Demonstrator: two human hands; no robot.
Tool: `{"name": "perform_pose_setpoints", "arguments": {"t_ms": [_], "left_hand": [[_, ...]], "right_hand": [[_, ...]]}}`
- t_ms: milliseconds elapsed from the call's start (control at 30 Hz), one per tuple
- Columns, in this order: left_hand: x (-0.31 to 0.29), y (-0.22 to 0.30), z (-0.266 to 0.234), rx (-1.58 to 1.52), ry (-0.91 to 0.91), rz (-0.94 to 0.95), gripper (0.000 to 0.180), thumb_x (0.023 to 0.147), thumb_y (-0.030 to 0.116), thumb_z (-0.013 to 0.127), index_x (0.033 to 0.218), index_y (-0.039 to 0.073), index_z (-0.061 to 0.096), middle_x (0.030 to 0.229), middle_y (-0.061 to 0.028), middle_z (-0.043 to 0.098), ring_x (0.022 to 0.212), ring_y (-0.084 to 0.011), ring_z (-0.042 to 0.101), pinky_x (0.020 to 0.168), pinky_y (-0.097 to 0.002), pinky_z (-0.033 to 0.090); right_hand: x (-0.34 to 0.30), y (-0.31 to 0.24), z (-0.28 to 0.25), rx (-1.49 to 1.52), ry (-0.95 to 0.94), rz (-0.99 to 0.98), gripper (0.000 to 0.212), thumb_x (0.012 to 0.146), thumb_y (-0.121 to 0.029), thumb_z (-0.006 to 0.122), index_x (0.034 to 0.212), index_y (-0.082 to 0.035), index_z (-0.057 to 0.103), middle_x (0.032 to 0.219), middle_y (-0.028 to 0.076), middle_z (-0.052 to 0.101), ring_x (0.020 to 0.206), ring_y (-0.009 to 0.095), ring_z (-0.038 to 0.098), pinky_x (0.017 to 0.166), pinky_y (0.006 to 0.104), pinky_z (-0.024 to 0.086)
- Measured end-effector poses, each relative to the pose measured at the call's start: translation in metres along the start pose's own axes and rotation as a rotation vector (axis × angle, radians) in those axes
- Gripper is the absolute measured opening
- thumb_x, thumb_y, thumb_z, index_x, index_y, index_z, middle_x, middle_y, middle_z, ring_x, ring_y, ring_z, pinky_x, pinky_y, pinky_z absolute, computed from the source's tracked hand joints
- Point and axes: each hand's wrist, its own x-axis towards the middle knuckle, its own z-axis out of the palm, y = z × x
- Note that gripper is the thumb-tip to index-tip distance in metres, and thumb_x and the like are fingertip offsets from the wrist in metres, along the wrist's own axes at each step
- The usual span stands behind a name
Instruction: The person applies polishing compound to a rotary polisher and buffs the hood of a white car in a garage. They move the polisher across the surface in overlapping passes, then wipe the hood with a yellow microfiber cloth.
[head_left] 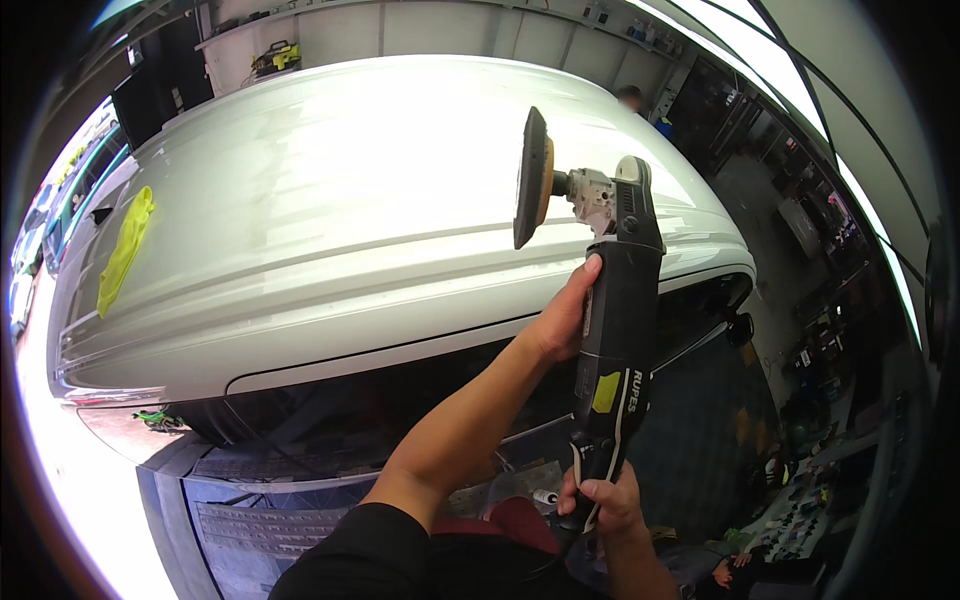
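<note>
A black power polisher [618,300] is held up lengthwise over the near side of a white vehicle roof [330,190]. Its round pad [534,180] stands on edge, facing left, apart from the roof. My left hand [570,315] is closed around the upper body, thumb along its side; most of its fingers are hidden behind the tool. Lower down, my right hand [605,497] grips the rear end, where a pale cord [618,430] runs along the casing. A yellow-green patch [606,392] marks the body.
A yellow-green cloth [126,250] lies at the roof's left end. Beyond the roof, a black and yellow-green tool [276,58] sits by the wall. A person's head [629,97] shows past the far right edge. Another person's hands [735,570] appear at lower right.
</note>
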Motion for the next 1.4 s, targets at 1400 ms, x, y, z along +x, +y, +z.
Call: {"name": "perform_pose_setpoints", "arguments": {"t_ms": [1400], "left_hand": [[-0.191, 0.067, -0.159, 2.513, 1.366, 0.433, 0.043, 0.088, 0.046, 0.059, 0.105, 0.008, 0.070, 0.114, -0.0105, 0.066, 0.111, -0.0281, 0.061, 0.108, -0.0490, 0.037]], "right_hand": [[0.685, -0.039, 0.295, -1.263, -0.189, -0.200, 0.031, 0.080, -0.021, 0.067, 0.089, 0.009, 0.066, 0.080, 0.020, 0.071, 0.065, 0.028, 0.073, 0.058, 0.0394, 0.059]]}}
